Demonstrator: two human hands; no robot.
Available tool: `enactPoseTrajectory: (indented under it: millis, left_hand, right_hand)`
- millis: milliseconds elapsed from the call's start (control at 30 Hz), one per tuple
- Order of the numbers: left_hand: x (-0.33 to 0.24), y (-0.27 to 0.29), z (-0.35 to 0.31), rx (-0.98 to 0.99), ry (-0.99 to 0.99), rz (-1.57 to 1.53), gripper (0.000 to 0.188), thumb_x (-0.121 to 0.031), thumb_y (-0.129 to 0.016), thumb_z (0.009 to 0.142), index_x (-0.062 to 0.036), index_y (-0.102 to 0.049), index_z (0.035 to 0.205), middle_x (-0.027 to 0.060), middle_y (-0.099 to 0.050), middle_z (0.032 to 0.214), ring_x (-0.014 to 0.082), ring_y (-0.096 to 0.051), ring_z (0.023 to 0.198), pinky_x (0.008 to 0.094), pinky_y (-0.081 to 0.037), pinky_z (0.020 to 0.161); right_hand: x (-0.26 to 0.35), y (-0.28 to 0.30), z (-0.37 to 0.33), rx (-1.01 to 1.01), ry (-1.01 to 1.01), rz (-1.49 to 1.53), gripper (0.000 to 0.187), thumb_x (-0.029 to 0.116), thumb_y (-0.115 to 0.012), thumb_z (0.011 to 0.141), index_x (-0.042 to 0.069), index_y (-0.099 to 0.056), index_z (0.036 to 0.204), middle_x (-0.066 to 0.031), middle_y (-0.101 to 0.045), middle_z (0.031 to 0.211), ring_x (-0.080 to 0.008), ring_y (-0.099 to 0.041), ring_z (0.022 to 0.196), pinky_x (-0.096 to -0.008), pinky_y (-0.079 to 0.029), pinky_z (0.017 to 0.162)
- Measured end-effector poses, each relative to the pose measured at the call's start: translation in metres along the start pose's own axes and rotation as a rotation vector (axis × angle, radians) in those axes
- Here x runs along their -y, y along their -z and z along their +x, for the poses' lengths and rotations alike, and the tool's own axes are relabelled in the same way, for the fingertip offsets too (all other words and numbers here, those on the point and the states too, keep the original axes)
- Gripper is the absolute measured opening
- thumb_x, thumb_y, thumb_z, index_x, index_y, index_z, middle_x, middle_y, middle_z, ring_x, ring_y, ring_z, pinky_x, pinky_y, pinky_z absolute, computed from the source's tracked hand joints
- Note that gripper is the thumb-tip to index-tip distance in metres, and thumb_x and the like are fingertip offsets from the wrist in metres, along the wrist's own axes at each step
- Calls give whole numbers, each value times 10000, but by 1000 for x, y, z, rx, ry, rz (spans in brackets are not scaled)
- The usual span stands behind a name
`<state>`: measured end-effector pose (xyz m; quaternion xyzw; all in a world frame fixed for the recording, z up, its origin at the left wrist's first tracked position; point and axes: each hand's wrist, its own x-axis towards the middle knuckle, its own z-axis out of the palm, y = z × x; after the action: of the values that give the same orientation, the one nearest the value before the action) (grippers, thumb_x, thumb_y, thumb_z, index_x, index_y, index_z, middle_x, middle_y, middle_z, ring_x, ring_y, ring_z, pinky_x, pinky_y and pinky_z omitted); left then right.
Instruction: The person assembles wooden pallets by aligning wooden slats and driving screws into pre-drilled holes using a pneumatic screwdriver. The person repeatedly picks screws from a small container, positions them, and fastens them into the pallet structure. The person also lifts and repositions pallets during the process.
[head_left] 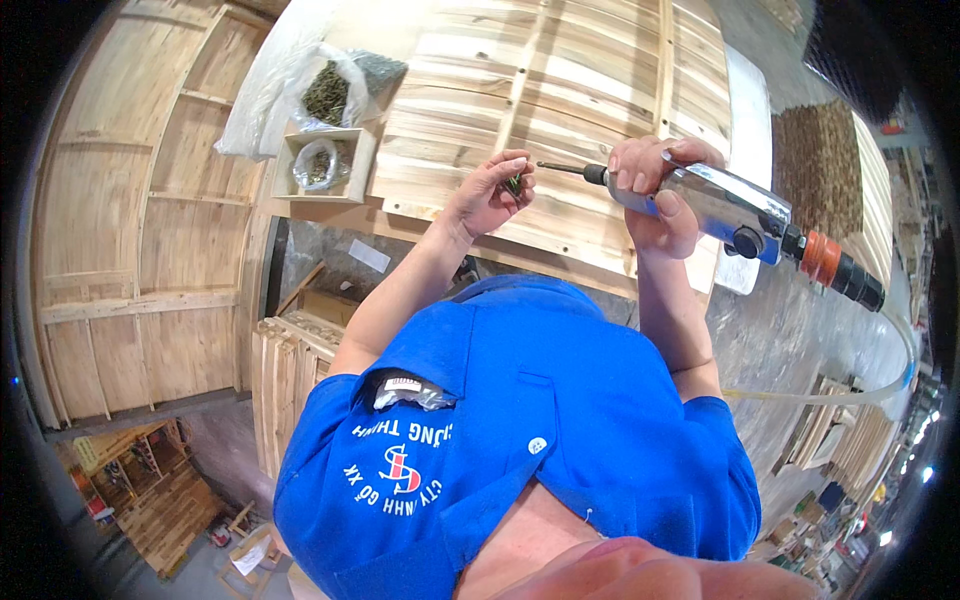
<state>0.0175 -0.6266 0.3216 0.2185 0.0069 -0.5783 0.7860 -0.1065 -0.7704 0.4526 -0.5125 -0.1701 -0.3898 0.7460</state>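
My right hand (657, 200) is wrapped round a silver air screwdriver (735, 200), its long thin bit pointing left over the slatted wooden panel (450, 110). An orange and black coupling (825, 262) joins its back end to a pale hose. My left hand (492, 195) is closed just left of the bit tip, palm partly turned up. Small dark greenish screws (513, 186) show between its curled fingers; how many are in there is hidden. Thumb and forefinger meet near the bit tip, and whether they pinch a screw cannot be made out.
Left of the panel stand an open bag of small screws (328, 95) and a wooden box (362, 165) holding another bag. A large wooden frame panel (150, 200) rises farther left. Stacked boards (825, 165) lie at right. The hose (850, 397) loops down the right side.
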Motion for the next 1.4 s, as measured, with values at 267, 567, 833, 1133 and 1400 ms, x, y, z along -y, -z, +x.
enactPoseTrajectory:
  millis: [267,567,833,1133,1400]
  left_hand:
    - [-66,29,-35,231,-20,30,101,-92,-589,840,-83,-639,927,-7,-483,681,83,-416,647,203,-349,548]
    - [-105,57,-62,166,157,-198,193,-285,-576,870,-93,-590,867,-48,-341,601,64,-304,535,194,-280,474]
    - [-175,98,-98,-439,-37,608,149,-214,-590,846,-75,-596,897,-43,-448,584,62,-423,513,216,-352,478]
    - [-253,179,-109,-962,-14,2263,189,-281,-638,756,-154,-662,895,95,-650,928,272,-627,836,413,-500,730]
    - [-257,190,-111,-945,-75,2100,155,-276,-641,752,-138,-667,818,85,-658,853,262,-628,815,398,-493,715]
  right_hand:
    - [-55,-58,23,25,-41,42,390,202,-582,744,90,-470,1101,-34,-486,689,-175,-491,663,-375,-400,682]
    - [-110,-98,28,6,-8,94,391,191,-584,753,84,-477,1115,-45,-490,706,-183,-489,680,-377,-398,684]
    - [-109,-105,40,38,162,-192,402,174,-567,763,59,-464,1134,-67,-495,714,-214,-501,710,-396,-404,704]
    - [-94,-99,32,56,172,-294,410,171,-526,749,54,-432,1131,-81,-499,742,-209,-507,719,-398,-409,712]
    - [-93,-96,27,29,147,-289,424,167,-512,754,52,-419,1152,-74,-495,745,-206,-503,725,-401,-408,716]
